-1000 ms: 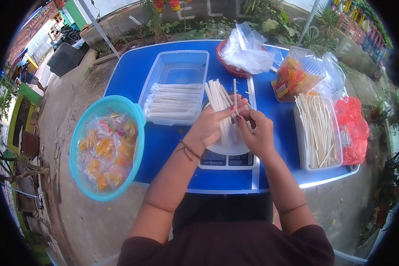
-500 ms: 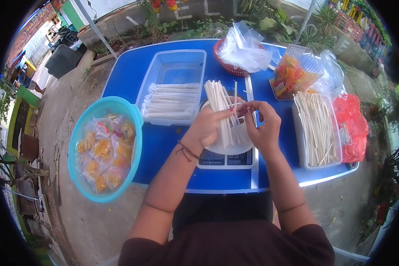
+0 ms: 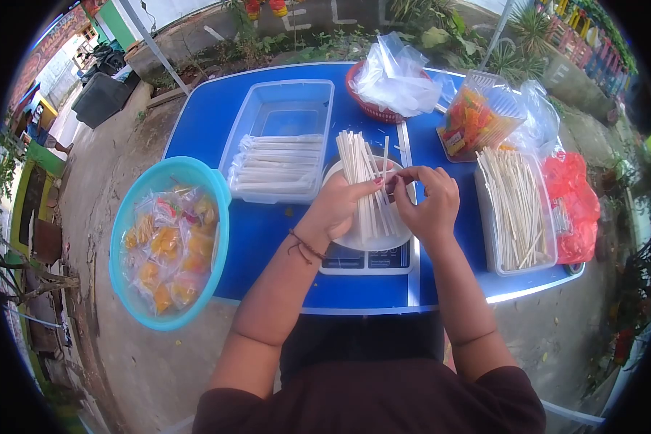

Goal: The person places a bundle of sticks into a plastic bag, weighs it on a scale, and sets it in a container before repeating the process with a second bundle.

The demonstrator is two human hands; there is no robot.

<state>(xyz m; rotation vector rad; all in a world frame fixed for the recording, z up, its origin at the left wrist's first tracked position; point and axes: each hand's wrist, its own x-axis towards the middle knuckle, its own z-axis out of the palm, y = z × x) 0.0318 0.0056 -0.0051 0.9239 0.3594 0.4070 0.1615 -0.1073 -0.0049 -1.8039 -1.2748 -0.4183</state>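
Observation:
My left hand is wrapped around a bundle of thin pale sticks, tilted above a round white plate. The lower part of the bundle looks as if it is in clear plastic. One pale stick stands apart from the bundle, between my two hands. My right hand is close beside it, with thumb and fingers pinched together; what they hold is hidden. The plate sits on a kitchen scale.
A clear tub of wrapped stick packs stands behind left, a turquoise basin of bagged snacks at left. Right are a box of loose sticks, a red bag and a clear container. A red basket holds plastic bags.
The fingers of my right hand have drawn back slightly from the lone stick. My left hand keeps its hold on the bundle. The view has shifted a little.

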